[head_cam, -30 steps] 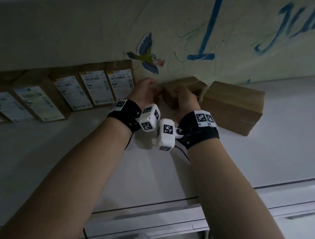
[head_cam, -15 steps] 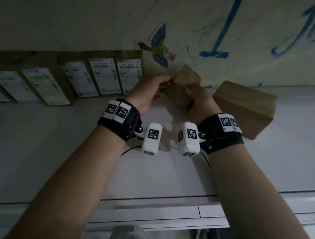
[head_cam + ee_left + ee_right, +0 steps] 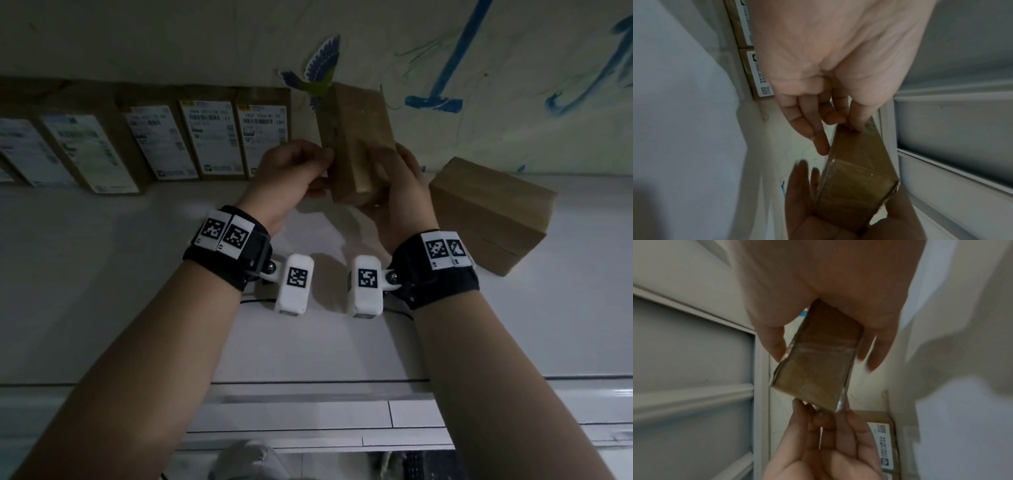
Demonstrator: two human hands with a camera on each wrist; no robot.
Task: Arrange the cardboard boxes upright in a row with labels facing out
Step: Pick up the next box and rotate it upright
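1. Light is dim throughout, and everything looks grey-toned.
2. A white counter spreads below and on both sides of the fingers.
3. Beyond the fingers rises a pale wall.
4. A blue-winged bird sticker sits on the wall just above the fingers.
5. Broad blue painted strokes and faint green scribbles mark the wall up and right of the fingers.
6. White panelled cabinet fronts run under the counter's near edge.

The held box shows no label from any view. The row of boxes runs off the left edge, its label print too blurred to read.
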